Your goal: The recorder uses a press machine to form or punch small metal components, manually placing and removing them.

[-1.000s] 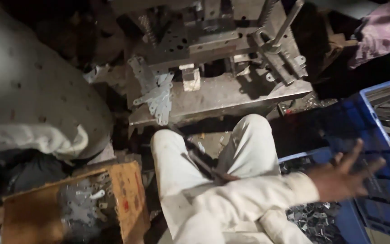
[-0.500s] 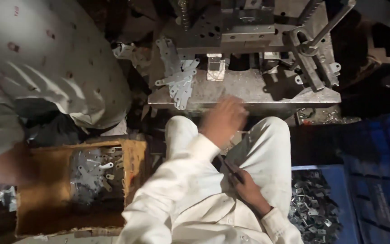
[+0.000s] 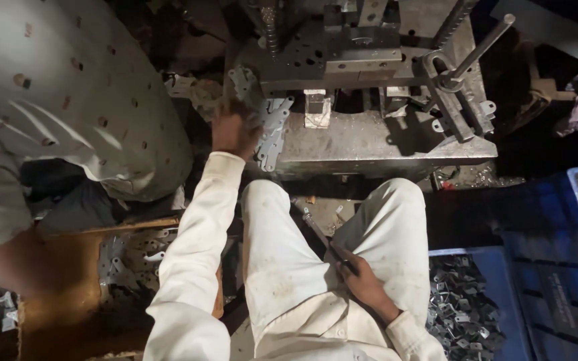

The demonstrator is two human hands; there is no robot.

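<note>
My left hand [image 3: 232,130] reaches forward in a white sleeve. Its fingers are closed on the edge of a stack of flat perforated metal plates [image 3: 274,130], which lies at the left end of the press bed [image 3: 382,144]. My right hand [image 3: 361,279] rests on my right thigh and grips a thin metal rod [image 3: 316,230] that slants up across my lap. Above the bed sits the grey press tooling [image 3: 342,57].
Another person in a pale patterned shirt [image 3: 68,100] crouches at the left, with an arm [image 3: 8,267] over an orange box of metal plates [image 3: 128,261]. A blue crate of small metal parts [image 3: 466,311] sits at my right, with another blue crate [image 3: 556,254] beyond. A lever handle [image 3: 476,41] sticks up.
My right hand came back from over the blue crate and took the rod on my lap. My left hand moved forward and left onto the plate stack. The view swung left.
</note>
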